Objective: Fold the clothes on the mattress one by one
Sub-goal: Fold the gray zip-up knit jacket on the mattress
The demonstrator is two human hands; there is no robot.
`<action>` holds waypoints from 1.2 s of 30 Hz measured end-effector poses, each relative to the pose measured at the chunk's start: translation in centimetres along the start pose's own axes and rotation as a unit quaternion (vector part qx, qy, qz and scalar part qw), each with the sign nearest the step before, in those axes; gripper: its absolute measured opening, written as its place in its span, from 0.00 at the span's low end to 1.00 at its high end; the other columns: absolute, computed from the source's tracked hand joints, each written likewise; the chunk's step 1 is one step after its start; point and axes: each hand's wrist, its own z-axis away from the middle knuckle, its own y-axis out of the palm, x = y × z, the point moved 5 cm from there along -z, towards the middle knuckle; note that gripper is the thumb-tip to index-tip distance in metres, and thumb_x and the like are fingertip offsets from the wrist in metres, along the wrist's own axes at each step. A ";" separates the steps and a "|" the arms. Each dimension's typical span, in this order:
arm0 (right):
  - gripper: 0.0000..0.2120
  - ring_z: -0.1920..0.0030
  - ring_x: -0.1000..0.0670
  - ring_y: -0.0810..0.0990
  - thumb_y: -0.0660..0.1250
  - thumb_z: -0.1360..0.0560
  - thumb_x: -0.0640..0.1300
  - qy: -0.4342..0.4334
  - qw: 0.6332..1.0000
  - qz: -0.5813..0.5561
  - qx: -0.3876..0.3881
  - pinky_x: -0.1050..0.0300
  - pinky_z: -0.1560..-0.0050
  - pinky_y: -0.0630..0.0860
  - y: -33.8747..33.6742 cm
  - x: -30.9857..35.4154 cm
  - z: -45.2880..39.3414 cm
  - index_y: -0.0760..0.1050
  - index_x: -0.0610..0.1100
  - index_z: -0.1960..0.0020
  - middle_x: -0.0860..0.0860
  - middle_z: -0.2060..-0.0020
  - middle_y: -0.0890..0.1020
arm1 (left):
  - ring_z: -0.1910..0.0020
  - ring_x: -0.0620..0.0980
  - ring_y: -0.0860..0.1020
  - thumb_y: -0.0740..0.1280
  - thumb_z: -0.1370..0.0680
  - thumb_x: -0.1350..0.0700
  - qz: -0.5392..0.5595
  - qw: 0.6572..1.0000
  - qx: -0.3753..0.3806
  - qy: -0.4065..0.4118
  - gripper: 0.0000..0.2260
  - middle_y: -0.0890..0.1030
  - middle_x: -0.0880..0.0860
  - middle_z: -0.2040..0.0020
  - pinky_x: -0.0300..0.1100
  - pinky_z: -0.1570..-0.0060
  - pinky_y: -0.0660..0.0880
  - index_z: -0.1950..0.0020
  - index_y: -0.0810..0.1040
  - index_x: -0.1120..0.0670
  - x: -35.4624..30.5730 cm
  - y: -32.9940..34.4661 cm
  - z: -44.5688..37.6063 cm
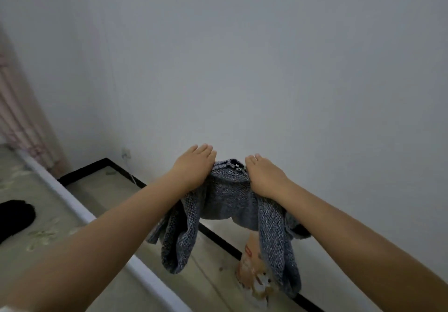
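While both arms reach out in front of the person, a grey-blue knitted sweater (pixel 230 195) hangs in the air between the two hands, lifted clear of the mattress (pixel 31 185) that lies to the left of it. The left hand (pixel 194 166) holds the sweater's upper edge on its left side and the right hand (pixel 264 178) holds it on the right, the two close together with the collar bunched between them. The backs of both hands face the camera. The left hand's fingers lie straight and together over the top of the knit; the thumb is hidden beneath, so I cannot tell whether it pinches the cloth or the cloth merely hangs over the hand. The right hand's fingers curl down over the edge, apparently clamped on it. The two sleeves dangle below the body of the sweater, one on each side, over the strip of floor (pixel 206 282) that runs along the wall (pixel 266 69).

Holding it up by the top seems meant to let the garment fall open under its own weight, so that front, back and sleeves can be sorted out before it is laid flat. It would then be an early step for this piece: no fold shows in it.

A black garment (pixel 14 217) lies on the mattress, well to the left of the sweater, apparently awaiting its turn. Below the sweater's right sleeve an orange printed bag (pixel 249 268) stands on the floor, partly hidden by the knit. A pale curtain (pixel 21 122) hangs beyond the mattress.
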 end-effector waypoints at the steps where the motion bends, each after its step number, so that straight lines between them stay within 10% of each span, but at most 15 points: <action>1: 0.25 0.30 0.42 0.60 0.56 0.27 0.30 -0.017 1.000 -0.002 0.002 0.52 0.32 0.60 0.1 -0.9 -2.1 0.58 0.34 0.31 0.39 0.32 0.64 | 0.25 0.53 0.48 0.51 0.21 0.65 -0.002 1.000 0.010 -0.013 0.24 0.49 0.58 0.24 0.45 0.28 0.45 0.25 0.47 0.60 0.5 0.4 -1.6; 15: 0.31 0.25 0.43 0.48 0.54 0.25 0.29 -0.273 0.962 -0.026 -0.003 0.53 0.27 0.46 1.7 5.7 -30.5 0.44 0.35 0.26 0.40 0.26 0.50 | 0.25 0.53 0.48 0.51 0.20 0.64 -0.036 0.966 0.135 -0.217 0.25 0.49 0.58 0.24 0.45 0.28 0.45 0.25 0.46 0.61 19.6 7.6 -11.8; 36: 0.33 0.25 0.45 0.46 0.53 0.26 0.28 -0.542 0.838 -0.054 -0.027 0.54 0.27 0.42 0.3 43.8 -64.8 0.43 0.37 0.26 0.40 0.25 0.47 | 0.25 0.52 0.46 0.50 0.21 0.66 -0.011 0.854 0.133 -0.503 0.25 0.49 0.56 0.24 0.44 0.28 0.41 0.25 0.46 0.58 62.1 20.1 -5.9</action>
